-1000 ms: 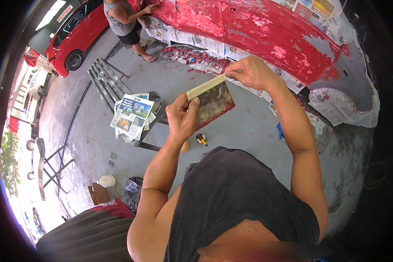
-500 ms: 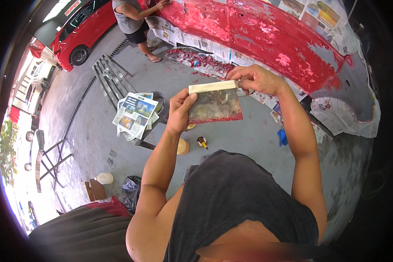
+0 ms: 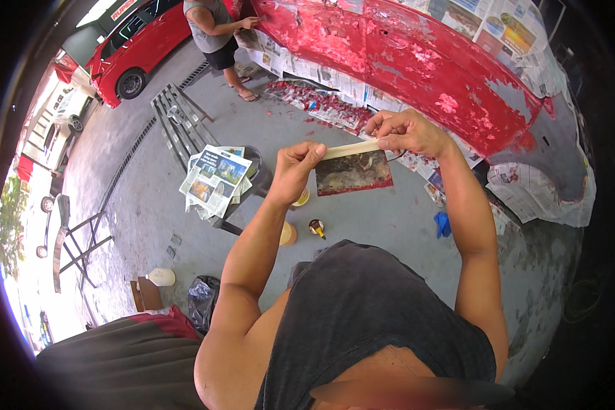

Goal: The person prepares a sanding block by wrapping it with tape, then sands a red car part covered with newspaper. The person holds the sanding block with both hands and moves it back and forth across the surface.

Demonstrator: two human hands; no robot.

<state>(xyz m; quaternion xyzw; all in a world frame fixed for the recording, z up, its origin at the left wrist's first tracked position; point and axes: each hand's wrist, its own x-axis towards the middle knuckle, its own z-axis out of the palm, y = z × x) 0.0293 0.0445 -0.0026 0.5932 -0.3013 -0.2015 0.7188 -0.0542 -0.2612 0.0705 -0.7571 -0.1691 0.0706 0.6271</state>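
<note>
My left hand (image 3: 297,167) pinches one end of a cream strip of masking tape (image 3: 352,149), thumb on top. At the strip's other end, my right hand (image 3: 413,135) is closed on it between thumb and fingers. Along the strip's lower side hangs a rectangular sheet (image 3: 354,174), blotched grey-brown, with a red-stained bottom edge. It is held up in front of me, above the floor. A thin dark curve shows just below my right fingers; what it belongs to is hidden.
Ahead stands a red car body (image 3: 417,55) with peeling paint and newspaper masking (image 3: 512,34); red flakes (image 3: 314,99) lie below. Another person (image 3: 215,34) works at its left. A slatted bench (image 3: 178,113) holds newspapers (image 3: 215,181). A yellow-tipped bottle (image 3: 317,227) and blue glove-like item (image 3: 442,225) lie on the floor.
Both hands have shifted right, carrying the strip and sheet. The strip now looks thinner and slightly bowed, and my left thumb has moved up onto its end. The other person's hand has moved slightly.
</note>
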